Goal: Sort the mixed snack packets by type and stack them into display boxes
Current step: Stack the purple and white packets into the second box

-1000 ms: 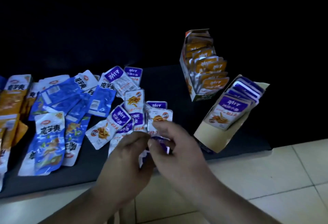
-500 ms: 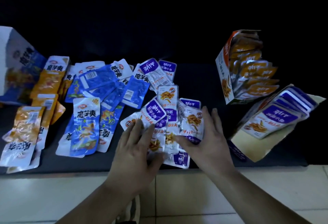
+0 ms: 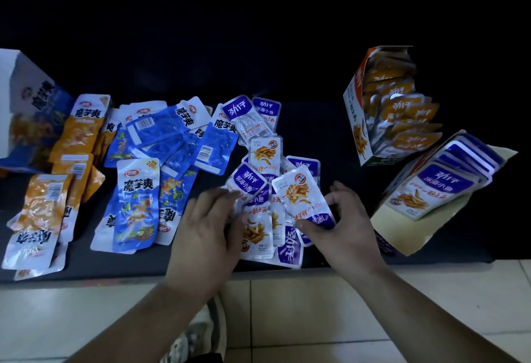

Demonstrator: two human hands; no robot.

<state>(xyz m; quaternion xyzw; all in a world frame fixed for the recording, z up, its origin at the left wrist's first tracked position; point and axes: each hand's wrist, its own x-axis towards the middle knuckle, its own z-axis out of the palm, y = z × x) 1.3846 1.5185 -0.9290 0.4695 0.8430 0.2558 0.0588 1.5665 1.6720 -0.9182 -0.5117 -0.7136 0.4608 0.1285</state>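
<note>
My right hand (image 3: 349, 227) pinches one purple packet (image 3: 301, 199) from the heap (image 3: 258, 227) between my hands, my left hand (image 3: 205, 230) spread flat on it; lifting fast toward the box (image 3: 402, 230) right of my right hand could drag slick neighbours off the table (image 3: 321, 147).

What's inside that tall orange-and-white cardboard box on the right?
Orange-topped foil snack packets stand in an overlapping row inside the orange-and-white cardboard box. Only their upper parts show; the rest and the box's floor are covered.
</note>
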